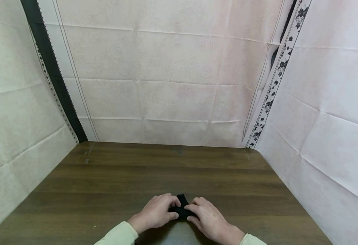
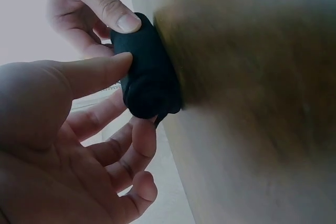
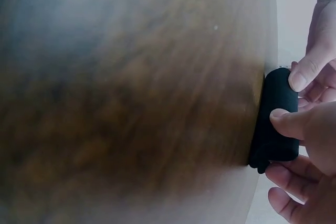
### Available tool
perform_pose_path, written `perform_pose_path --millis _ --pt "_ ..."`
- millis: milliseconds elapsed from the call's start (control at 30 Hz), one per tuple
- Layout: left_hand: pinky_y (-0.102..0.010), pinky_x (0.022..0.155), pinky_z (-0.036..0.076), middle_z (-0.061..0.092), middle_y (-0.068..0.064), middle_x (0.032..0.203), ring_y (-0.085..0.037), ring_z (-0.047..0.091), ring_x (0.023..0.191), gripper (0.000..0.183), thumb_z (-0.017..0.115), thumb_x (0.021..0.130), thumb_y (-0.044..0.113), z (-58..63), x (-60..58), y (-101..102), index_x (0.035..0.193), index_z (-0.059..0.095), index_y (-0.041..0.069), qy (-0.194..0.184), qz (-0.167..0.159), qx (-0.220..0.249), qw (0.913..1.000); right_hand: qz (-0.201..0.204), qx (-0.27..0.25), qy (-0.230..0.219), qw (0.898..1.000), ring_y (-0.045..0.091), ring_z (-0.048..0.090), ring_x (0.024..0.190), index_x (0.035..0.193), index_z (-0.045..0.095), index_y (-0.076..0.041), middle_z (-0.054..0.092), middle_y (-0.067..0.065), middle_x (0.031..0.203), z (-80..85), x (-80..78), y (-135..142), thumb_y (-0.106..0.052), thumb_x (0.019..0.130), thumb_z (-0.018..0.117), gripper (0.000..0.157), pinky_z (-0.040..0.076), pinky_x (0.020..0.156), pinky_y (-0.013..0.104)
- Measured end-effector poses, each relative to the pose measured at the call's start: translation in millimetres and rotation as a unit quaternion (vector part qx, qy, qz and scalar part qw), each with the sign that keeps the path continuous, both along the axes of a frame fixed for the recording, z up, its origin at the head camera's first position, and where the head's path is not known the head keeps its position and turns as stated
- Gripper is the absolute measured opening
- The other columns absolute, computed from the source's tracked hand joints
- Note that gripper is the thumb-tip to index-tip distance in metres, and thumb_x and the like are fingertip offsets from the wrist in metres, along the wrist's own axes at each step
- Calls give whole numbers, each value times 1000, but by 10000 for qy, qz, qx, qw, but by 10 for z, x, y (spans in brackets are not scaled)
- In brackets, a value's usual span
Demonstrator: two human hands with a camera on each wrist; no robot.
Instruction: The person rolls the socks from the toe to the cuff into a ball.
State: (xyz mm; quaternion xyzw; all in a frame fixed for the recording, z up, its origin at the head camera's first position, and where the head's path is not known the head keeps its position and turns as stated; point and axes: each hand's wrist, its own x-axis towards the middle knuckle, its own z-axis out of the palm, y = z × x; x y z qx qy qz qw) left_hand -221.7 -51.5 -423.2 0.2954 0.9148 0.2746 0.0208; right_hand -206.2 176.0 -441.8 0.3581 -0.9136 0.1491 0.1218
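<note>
A black cloth rolled into a short, thick bundle lies on the wooden table near its front. My left hand holds the roll's left end, thumb on the near side and fingers on the far side. At the other end my right hand grips it the same way. A small flap of cloth sticks up beyond the fingers in the head view. Both thumbs press the roll in the left wrist view, where its layered end shows. The right wrist view has the roll close against the tabletop.
The brown wood-grain table stretches out beyond the hands. Pale creased cloth hangs as a back wall, with a left wall and a right wall along the sides. A tiny pale scrap lies at the left front.
</note>
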Motion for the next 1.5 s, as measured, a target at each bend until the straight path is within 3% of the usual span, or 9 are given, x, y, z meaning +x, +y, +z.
perform_pose_path --millis 433,600,833,967,1300,1500 --pt "-46 89 45 60 11 96 -9 59 90 29 86 80 24 1 19 -4 106 71 22 5 106 -195 9998 162 6 96 9998 7 53 89 115 73 -15 59 -8 99 16 -3 -1 -20 98 67 18 49 75 25" --pt "-44 88 46 64 10 98 -9 60 92 24 82 85 23 -27 10 -14 106 72 21 190 1 -197 9996 217 -4 297 9993 8 53 88 113 73 -13 59 -7 98 -5 -4 -1 -19 98 68 18 49 74 24" --pt "-43 87 47 69 7 102 -10 62 95 18 77 90 22 -24 2 -28 108 74 20 302 -115 -321 9990 32 -60 -61 10000 6 50 90 118 73 -14 56 -8 101 14 3 7 -24 96 70 24 47 74 23" --pt "-43 88 47 71 6 104 -12 64 98 17 74 92 22 -25 -3 -31 109 75 18 315 -162 -373 9987 -48 -111 40 9999 7 51 91 114 73 -16 57 -8 101 25 5 1 -27 92 76 26 48 75 25" --pt "-46 94 48 70 4 112 -16 64 106 22 68 97 23 -7 -4 -36 118 73 16 -292 -86 -337 9990 -42 56 76 9999 9 52 92 117 71 -14 58 -7 102 10 7 8 -26 91 77 29 50 77 26" --pt "-49 90 45 63 8 101 -12 60 93 23 75 92 27 3 12 -31 113 71 19 -304 40 -65 9995 41 49 76 10000 7 52 91 118 71 -14 58 -8 101 12 -3 11 -23 94 73 26 49 76 24"
